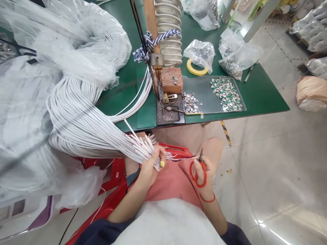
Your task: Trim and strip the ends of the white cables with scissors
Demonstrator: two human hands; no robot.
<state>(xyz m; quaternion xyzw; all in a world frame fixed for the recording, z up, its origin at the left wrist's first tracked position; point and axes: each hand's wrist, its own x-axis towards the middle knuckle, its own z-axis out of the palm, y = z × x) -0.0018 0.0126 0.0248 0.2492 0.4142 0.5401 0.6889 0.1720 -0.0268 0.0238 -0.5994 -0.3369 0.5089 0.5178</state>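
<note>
From here I see smooth, plastic-coated white wires (76,115) at left, scissors (198,175) with glossy red plastic handles, a rough brick (170,80) on the matt green bench (122,98), a dull metal tray (196,92), and glossy floor tiles (268,170) at lower right.

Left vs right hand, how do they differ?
The left hand grips the ends of the white cables, while the right hand holds red scissors. The left hand shows a yellow fingertip, which the right hand does not show. The right wrist wears a red band, and the left wrist shows none. Both hands are bare and held over the lap.
</note>
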